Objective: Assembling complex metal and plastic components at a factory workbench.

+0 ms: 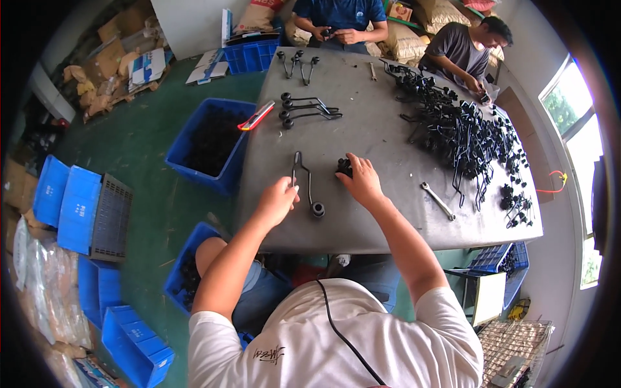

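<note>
My left hand is closed, thumb and fingers pinching the near end of a slim metal piece, whose kind I cannot make out. Against it lies a bent black rod with a round bushing at its near end. To the right, my right hand rests on the grey table, thumb and fingers closing around a small cluster of black parts. Part of that cluster is hidden by the fingers. Ahead on the table lie several similar rods with bushings.
A large heap of black rods and fittings covers the right side. A wrench lies near my right forearm, another wrench farther off. A red utility knife overhangs the left edge by a blue bin. Two people work across the table.
</note>
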{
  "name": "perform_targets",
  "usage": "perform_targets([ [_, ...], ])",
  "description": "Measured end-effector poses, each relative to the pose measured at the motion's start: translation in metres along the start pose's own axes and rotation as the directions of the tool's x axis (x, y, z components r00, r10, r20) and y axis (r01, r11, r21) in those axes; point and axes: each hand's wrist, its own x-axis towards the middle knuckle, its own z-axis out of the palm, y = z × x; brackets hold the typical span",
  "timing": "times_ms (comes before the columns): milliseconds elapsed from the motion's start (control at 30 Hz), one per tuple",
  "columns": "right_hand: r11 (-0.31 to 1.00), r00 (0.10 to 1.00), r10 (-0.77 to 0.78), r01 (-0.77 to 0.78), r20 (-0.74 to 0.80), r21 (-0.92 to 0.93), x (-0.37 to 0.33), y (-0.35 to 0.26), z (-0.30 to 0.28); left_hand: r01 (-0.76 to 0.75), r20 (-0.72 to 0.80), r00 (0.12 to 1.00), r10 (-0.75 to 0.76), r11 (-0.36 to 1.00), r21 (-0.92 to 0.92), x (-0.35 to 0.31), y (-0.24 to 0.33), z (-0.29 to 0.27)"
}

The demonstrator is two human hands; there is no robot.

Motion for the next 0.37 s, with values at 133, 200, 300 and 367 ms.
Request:
perform_targets([
  [133,0.98,0.998,-0.062,0.058,-0.02,-0.191,-0.004,0.0,0.002,-0.157,-0.22,0.944,0.247,0.92,0.359,0.009,-0.033,0.009],
  [200,0.979,0.991,-0.134,0.131,-0.005,-0.157,-0.016,-0.012,-0.011,-0.229,-0.302,0.856,0.42,0.831,0.506,0.008,-0.027,0.011],
  [300,0.968,0.972,-0.229,0.233,0.052,-0.098,-0.035,-0.016,-0.024,-0.361,-0.245,0.719,0.65,0.651,0.668,-0.009,0.018,0.017],
  [367,0.975,0.976,-0.217,0.218,-0.028,0.046,-0.047,-0.003,-0.02,-0.476,-0.201,0.653,0.73,0.602,0.641,-0.007,0.018,0.026],
])
